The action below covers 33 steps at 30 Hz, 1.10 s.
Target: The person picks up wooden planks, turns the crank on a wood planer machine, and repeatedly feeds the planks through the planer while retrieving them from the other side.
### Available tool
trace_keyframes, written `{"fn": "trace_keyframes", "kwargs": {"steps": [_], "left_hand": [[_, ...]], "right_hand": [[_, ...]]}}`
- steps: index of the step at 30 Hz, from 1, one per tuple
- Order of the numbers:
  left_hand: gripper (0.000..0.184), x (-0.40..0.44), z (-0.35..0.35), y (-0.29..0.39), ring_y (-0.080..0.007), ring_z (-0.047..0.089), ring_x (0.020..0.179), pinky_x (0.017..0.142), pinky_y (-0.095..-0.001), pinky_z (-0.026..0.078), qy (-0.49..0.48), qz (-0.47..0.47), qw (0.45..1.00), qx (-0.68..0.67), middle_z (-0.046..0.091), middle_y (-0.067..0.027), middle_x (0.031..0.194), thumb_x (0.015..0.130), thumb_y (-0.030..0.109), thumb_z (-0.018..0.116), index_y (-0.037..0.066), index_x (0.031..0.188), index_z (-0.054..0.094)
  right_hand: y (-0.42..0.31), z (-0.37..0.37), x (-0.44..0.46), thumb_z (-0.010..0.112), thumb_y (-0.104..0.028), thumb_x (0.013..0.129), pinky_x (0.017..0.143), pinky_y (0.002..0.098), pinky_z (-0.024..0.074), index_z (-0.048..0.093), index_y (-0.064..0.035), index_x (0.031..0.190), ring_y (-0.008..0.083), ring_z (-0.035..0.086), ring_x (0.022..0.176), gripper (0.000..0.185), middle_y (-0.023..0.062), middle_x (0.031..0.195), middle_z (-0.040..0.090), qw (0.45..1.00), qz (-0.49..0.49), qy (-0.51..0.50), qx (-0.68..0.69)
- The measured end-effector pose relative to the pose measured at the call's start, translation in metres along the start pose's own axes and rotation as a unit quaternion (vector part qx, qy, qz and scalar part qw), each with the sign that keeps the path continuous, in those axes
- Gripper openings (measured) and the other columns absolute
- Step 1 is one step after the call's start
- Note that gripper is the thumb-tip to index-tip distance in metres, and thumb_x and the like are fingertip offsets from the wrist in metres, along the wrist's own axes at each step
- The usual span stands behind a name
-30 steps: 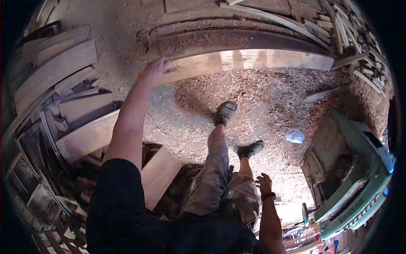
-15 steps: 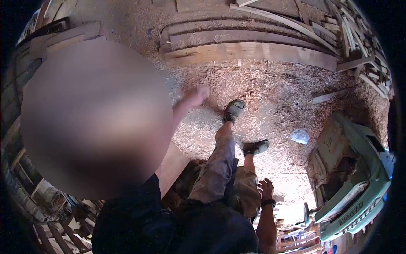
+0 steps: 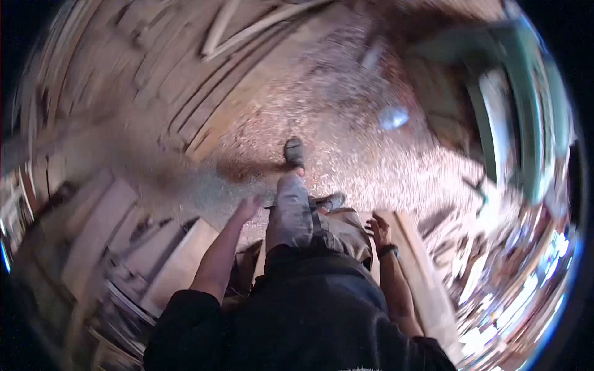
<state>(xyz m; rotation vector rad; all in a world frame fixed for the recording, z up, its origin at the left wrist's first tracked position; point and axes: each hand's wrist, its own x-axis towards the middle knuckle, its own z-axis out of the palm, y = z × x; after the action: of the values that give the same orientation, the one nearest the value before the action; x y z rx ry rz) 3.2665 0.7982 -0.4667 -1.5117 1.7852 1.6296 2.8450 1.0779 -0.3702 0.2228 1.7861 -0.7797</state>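
Observation:
My left hand (image 3: 249, 208) hangs beside my left thigh, blurred by motion, with no object visible in it. On the other side, my right hand (image 3: 380, 230) is beside my right thigh, its fingers apart and nothing in them; a dark watch (image 3: 388, 250) is on that wrist. A long pale board (image 3: 424, 278) lies just right of my right forearm. To the left of my left forearm is another light board (image 3: 179, 266). Curved planks (image 3: 216, 123) lie on the floor ahead to the left.
Wood shavings (image 3: 346, 148) cover the floor around my sandals. A clear plastic bag (image 3: 393, 117) lies ahead to the right, near a green machine or vehicle part (image 3: 526, 111). More boards (image 3: 99, 229) are stacked at the left, and wood pieces lie at the lower right.
The view has turned to the right. My left hand has come away from the long plank and dropped to my side. The green object now appears higher, and the pale board beside my right arm has come into view.

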Motion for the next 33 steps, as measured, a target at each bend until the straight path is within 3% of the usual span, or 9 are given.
{"fn": "trace_keyframes", "kwargs": {"steps": [6, 7, 11, 18, 24, 26, 27, 28, 33], "left_hand": [[0.042, 0.042, -0.034, 0.041, -0.0172, 0.063, 0.092, 0.075, -0.0293, 0.049, 0.079, -0.058, 0.975, -0.197, 0.065, -0.0112, 0.111, 0.096, 0.037, 0.052, 0.003, 0.12, 0.056], [0.046, 0.034, -0.024, 0.076, -0.0195, 0.062, 0.097, 0.08, -0.0311, 0.048, 0.066, -0.091, 0.981, -0.16, 0.063, -0.0112, 0.115, 0.096, 0.039, 0.051, 0.004, 0.125, 0.052], [0.047, 0.034, 0.021, 0.147, -0.0231, 0.059, 0.109, 0.092, -0.0369, 0.043, -0.063, -0.101, 0.993, -0.006, 0.06, -0.0121, 0.122, 0.097, 0.04, 0.047, 0.006, 0.129, 0.049], [0.032, 0.031, 0.132, 0.252, -0.0096, 0.058, 0.086, 0.065, -0.0226, 0.046, -0.204, 0.067, 0.972, 0.092, 0.063, -0.0043, 0.105, 0.099, 0.028, 0.046, 0.006, 0.12, 0.054], [0.033, 0.005, 0.175, 0.304, -0.0131, 0.06, 0.089, 0.071, -0.0283, 0.048, -0.24, 0.115, 0.946, 0.183, 0.065, -0.0074, 0.111, 0.099, 0.029, 0.046, 0.005, 0.12, 0.056], [0.037, 0.01, 0.164, 0.305, -0.0151, 0.061, 0.091, 0.074, -0.0318, 0.048, -0.263, 0.131, 0.924, 0.244, 0.065, -0.0094, 0.113, 0.098, 0.03, 0.045, 0.006, 0.125, 0.055], [0.037, 0.017, 0.159, 0.302, -0.0151, 0.061, 0.091, 0.074, -0.0318, 0.048, -0.257, 0.131, 0.926, 0.244, 0.065, -0.0094, 0.113, 0.098, 0.03, 0.045, 0.006, 0.125, 0.055], [0.035, 0.023, 0.15, 0.298, -0.0139, 0.061, 0.087, 0.071, -0.0291, 0.049, -0.244, 0.134, 0.93, 0.242, 0.065, -0.0088, 0.109, 0.099, 0.027, 0.045, 0.005, 0.123, 0.054], [0.03, 0.046, 0.094, 0.273, -0.0141, 0.062, 0.083, 0.066, -0.0264, 0.049, -0.183, 0.109, 0.959, 0.185, 0.067, -0.0074, 0.103, 0.098, 0.026, 0.047, 0.006, 0.118, 0.058]], "right_hand": [[0.094, -0.016, -0.026, 0.063, -0.018, 0.089, 0.072, 0.0294, 0.0495, 0.061, 0.0017, 0.114, 0.0154, 0.059, 0.081, 0.032, 0.0074, 0.097, 0.065, 0.984, -0.129, 0.089, 0.081], [0.107, -0.018, -0.038, 0.06, -0.018, 0.088, 0.079, 0.0335, 0.0503, 0.056, 0.0081, 0.118, 0.0207, 0.062, 0.087, 0.04, 0.0169, 0.102, 0.066, 0.98, -0.113, 0.136, 0.094], [0.182, -0.019, -0.065, 0.06, -0.017, 0.086, 0.076, 0.0327, 0.0512, 0.057, 0.0074, 0.118, 0.0209, 0.063, 0.085, 0.041, 0.0168, 0.099, 0.067, 0.954, -0.061, 0.246, 0.162], [0.26, -0.041, -0.139, 0.063, -0.01, 0.085, 0.059, 0.0276, 0.0486, 0.058, 0.0038, 0.118, 0.0125, 0.059, 0.07, 0.036, 0.006, 0.082, 0.063, 0.862, 0.004, 0.355, 0.363], [0.29, -0.202, -0.186, 0.066, -0.021, 0.085, 0.08, 0.0343, 0.0489, 0.06, 0.0028, 0.103, 0.0232, 0.061, 0.088, 0.031, 0.0165, 0.095, 0.065, 0.545, -0.137, 0.755, 0.338], [0.273, -0.274, -0.243, 0.071, -0.027, 0.081, 0.073, 0.0377, 0.047, 0.055, 0.0023, 0.089, 0.0231, 0.057, 0.078, 0.034, 0.0152, 0.085, 0.062, 0.521, -0.109, 0.8, 0.279], [0.278, -0.306, -0.261, 0.074, -0.028, 0.079, 0.079, 0.0363, 0.048, 0.057, 0.0055, 0.099, 0.0248, 0.06, 0.086, 0.043, 0.0188, 0.094, 0.063, 0.533, -0.094, 0.799, 0.262], [0.27, -0.335, -0.265, 0.077, -0.03, 0.076, 0.088, 0.0354, 0.0473, 0.054, 0.0101, 0.113, 0.0275, 0.061, 0.1, 0.059, 0.0235, 0.106, 0.062, 0.446, -0.17, 0.824, 0.306], [0.287, -0.426, -0.28, 0.081, -0.03, 0.072, 0.085, 0.0365, 0.0494, 0.053, 0.0151, 0.118, 0.0269, 0.062, 0.098, 0.07, 0.0229, 0.115, 0.062, 0.464, 0.085, 0.814, 0.339]]}}
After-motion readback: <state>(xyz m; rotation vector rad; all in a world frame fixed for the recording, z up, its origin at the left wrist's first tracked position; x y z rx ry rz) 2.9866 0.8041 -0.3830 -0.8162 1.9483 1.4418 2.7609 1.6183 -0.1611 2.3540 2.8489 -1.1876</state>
